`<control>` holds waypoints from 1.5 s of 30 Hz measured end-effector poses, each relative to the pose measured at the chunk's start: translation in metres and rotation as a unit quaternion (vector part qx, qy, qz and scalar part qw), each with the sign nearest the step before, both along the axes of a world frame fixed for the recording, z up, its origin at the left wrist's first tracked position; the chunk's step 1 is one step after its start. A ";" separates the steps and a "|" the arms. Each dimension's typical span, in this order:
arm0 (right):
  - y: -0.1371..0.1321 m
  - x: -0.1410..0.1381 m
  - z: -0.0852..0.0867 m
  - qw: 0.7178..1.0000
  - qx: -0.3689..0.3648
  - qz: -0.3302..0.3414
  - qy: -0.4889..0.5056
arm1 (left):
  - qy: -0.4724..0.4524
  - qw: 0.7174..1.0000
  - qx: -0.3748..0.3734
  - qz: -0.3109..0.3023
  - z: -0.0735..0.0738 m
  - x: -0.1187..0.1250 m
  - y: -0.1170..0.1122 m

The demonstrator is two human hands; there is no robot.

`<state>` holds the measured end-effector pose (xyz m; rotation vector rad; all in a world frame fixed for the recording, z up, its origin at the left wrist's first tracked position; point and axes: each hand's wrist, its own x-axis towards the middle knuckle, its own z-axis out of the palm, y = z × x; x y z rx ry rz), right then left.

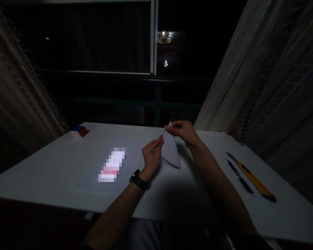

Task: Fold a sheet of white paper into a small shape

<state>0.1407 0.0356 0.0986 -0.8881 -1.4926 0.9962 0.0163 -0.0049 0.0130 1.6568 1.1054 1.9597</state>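
Note:
A folded white paper [171,152] with a pointed top is held upright above the white table [54,166]. My right hand [184,132] pinches the paper's upper tip with closed fingers. My left hand [151,155], with a dark watch on its wrist, grips the paper's left edge, fingers pressed together along it. Both hands are near the table's middle, slightly to the right.
A flat sheet [112,165] with a blurred patch lies left of my hands. A small red, blue and white block [78,131] sits at the far left corner. A yellow utility knife [253,177] and a dark pen [239,176] lie at the right. Curtains hang on both sides.

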 end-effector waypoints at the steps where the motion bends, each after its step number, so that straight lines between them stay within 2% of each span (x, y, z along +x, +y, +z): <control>1: 0.000 0.000 0.000 1.000 0.000 -0.001 0.005 | 0.003 1.000 0.004 0.002 0.000 0.000 0.000; 7: -0.001 0.002 0.002 0.999 -0.003 0.005 0.036 | 0.007 1.000 0.006 0.005 0.001 0.000 -0.002; 17: -0.002 0.005 0.004 0.999 -0.014 0.039 0.023 | 0.016 1.000 0.020 0.013 0.000 -0.001 -0.002; 32: -0.005 0.000 0.006 0.998 0.012 -0.043 0.045 | 0.030 0.998 0.052 0.025 -0.002 0.001 -0.002; 45: -0.007 0.001 0.008 0.998 -0.006 -0.051 0.041 | 0.050 0.997 0.048 0.033 -0.002 0.001 -0.003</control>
